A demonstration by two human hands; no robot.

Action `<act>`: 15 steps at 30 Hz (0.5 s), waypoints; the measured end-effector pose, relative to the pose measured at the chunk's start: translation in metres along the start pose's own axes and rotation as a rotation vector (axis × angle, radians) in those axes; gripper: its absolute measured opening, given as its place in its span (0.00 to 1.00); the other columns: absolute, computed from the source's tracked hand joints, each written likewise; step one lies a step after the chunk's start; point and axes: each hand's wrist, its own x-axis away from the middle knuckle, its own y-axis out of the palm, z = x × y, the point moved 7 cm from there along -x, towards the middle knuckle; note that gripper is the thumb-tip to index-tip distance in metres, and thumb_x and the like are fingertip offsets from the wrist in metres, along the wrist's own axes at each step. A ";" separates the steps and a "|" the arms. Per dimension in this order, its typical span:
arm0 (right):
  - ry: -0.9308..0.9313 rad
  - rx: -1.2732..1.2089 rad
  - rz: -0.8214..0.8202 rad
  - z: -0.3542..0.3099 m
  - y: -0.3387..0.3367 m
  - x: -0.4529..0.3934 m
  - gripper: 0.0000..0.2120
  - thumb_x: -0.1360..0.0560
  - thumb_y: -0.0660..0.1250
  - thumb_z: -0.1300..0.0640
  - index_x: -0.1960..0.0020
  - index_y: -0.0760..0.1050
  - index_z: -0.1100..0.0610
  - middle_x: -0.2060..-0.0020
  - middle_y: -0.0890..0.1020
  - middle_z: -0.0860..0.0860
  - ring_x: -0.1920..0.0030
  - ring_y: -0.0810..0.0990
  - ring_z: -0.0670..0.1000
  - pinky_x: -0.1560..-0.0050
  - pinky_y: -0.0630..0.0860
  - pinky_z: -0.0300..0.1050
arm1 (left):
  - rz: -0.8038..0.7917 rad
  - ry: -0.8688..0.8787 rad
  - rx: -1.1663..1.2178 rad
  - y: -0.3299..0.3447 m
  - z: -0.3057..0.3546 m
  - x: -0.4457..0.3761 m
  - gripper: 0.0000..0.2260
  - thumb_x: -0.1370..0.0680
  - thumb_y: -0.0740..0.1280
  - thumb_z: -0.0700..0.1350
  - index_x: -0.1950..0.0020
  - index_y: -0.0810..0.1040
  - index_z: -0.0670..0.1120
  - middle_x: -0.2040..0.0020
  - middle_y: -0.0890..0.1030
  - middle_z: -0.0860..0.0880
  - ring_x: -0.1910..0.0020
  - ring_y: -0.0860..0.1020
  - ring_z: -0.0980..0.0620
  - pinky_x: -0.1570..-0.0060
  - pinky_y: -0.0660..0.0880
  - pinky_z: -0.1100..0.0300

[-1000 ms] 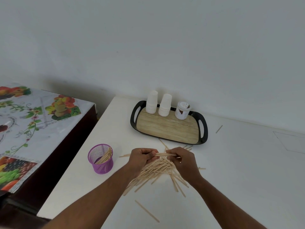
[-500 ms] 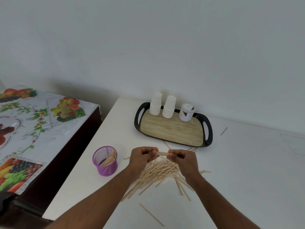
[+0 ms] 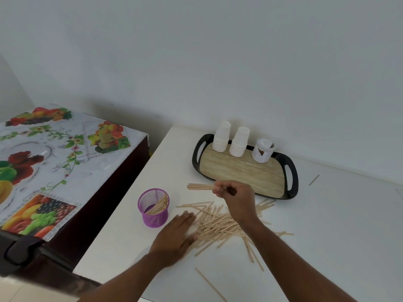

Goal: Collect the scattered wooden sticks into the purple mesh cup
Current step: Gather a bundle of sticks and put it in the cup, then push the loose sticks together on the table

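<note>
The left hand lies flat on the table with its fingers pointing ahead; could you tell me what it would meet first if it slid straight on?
Probably the pile of wooden sticks beside the left hand's fingertips.

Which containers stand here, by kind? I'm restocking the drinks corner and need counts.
Stacks of white paper cups on the black tray: 2
White labelled jar on that tray: 1
Purple mesh cup holding wooden sticks: 1
Total: 4

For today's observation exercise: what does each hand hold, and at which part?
The right hand pinches a small bundle of wooden sticks at its right end. The left hand holds nothing; it lies flat beside the stick pile.
</note>
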 end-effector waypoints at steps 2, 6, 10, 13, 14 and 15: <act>-0.116 0.037 -0.061 -0.024 0.026 -0.005 0.08 0.27 0.79 0.61 0.48 0.88 0.56 0.61 0.89 0.46 0.59 0.87 0.45 0.53 0.84 0.39 | -0.009 0.060 -0.083 0.003 0.001 0.001 0.37 0.20 0.42 0.72 0.16 0.49 0.55 0.18 0.45 0.61 0.20 0.40 0.64 0.22 0.38 0.63; -0.454 0.300 -0.250 -0.063 0.088 -0.002 0.08 0.24 0.76 0.61 0.45 0.87 0.57 0.54 0.89 0.50 0.56 0.85 0.44 0.51 0.82 0.38 | 0.037 0.094 -0.176 0.004 0.006 -0.002 0.36 0.18 0.46 0.70 0.16 0.53 0.50 0.16 0.53 0.54 0.18 0.48 0.56 0.20 0.41 0.54; -0.637 0.621 -0.482 -0.059 0.146 0.010 0.12 0.19 0.70 0.59 0.38 0.84 0.60 0.43 0.87 0.55 0.46 0.85 0.53 0.42 0.82 0.46 | 0.099 0.073 -0.181 0.002 0.005 0.002 0.32 0.18 0.51 0.70 0.22 0.63 0.52 0.23 0.71 0.51 0.25 0.71 0.48 0.26 0.58 0.54; -0.642 0.764 -0.584 -0.047 0.172 0.013 0.17 0.20 0.71 0.57 0.32 0.81 0.58 0.36 0.84 0.55 0.40 0.84 0.55 0.37 0.81 0.48 | 0.122 0.013 -0.104 0.002 0.000 0.004 0.30 0.20 0.47 0.72 0.25 0.64 0.56 0.27 0.75 0.54 0.30 0.75 0.50 0.34 0.64 0.62; -0.651 0.801 -0.593 -0.044 0.177 0.013 0.18 0.20 0.72 0.56 0.31 0.80 0.57 0.35 0.83 0.55 0.39 0.84 0.55 0.36 0.81 0.48 | 0.141 -0.005 -0.102 0.000 -0.001 0.005 0.29 0.20 0.47 0.72 0.27 0.66 0.57 0.29 0.77 0.56 0.33 0.78 0.51 0.38 0.65 0.64; -0.666 0.828 -0.588 -0.043 0.181 0.014 0.19 0.21 0.72 0.55 0.31 0.80 0.56 0.35 0.83 0.54 0.39 0.84 0.55 0.36 0.81 0.49 | 0.154 -0.017 -0.108 -0.001 -0.001 0.005 0.28 0.20 0.47 0.72 0.28 0.67 0.58 0.32 0.79 0.57 0.36 0.80 0.53 0.40 0.65 0.66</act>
